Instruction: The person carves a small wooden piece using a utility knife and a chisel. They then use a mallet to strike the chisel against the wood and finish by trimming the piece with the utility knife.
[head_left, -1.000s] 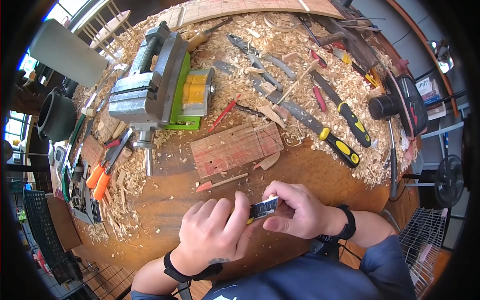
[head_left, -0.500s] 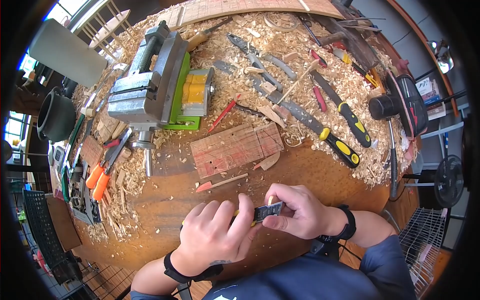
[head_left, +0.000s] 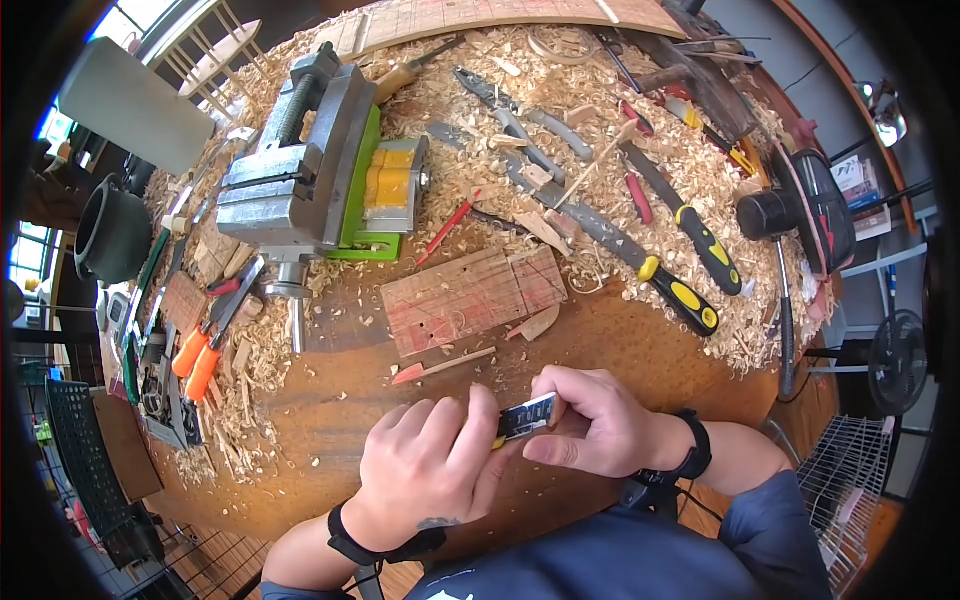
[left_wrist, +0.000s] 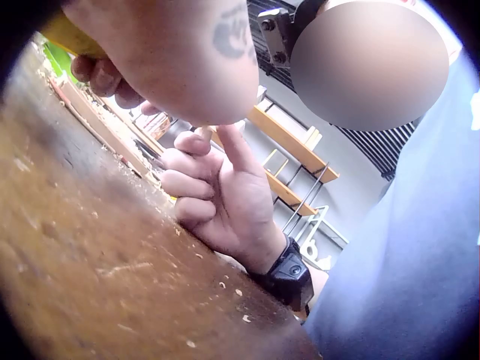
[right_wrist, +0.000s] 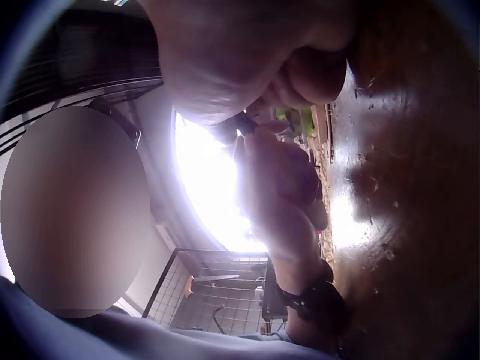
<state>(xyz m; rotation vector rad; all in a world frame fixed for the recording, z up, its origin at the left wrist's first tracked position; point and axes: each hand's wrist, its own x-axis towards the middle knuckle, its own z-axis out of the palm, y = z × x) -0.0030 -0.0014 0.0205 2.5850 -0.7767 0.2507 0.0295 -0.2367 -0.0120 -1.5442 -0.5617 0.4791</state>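
My left hand (head_left: 425, 455) grips a knife by its yellow handle (left_wrist: 71, 37), mostly covered by the curled fingers. Its short, wide dark blade (head_left: 527, 417) with pale markings sticks out toward my right hand (head_left: 597, 425). Between thumb and fingers, the right hand pinches a small piece of wood, almost wholly hidden now behind blade and fingertips. Both hands are close together above the table's near side. Just beyond them lie a thin red-tipped stick (head_left: 445, 366), a small curved wood piece (head_left: 536, 323) and a red-marked board (head_left: 475, 300).
A metal vise (head_left: 290, 185) on a green base stands at the left. Wood shavings (head_left: 590, 95) cover the far table, with yellow-and-black handled tools (head_left: 685, 300), pliers (head_left: 490, 90) and a black mallet (head_left: 768, 215). Orange-handled tools (head_left: 200, 365) lie left.
The blade slid right across the pale wood tip half a second ago, then came back left and turned its marked face up. The right hand has stayed nearly in place.
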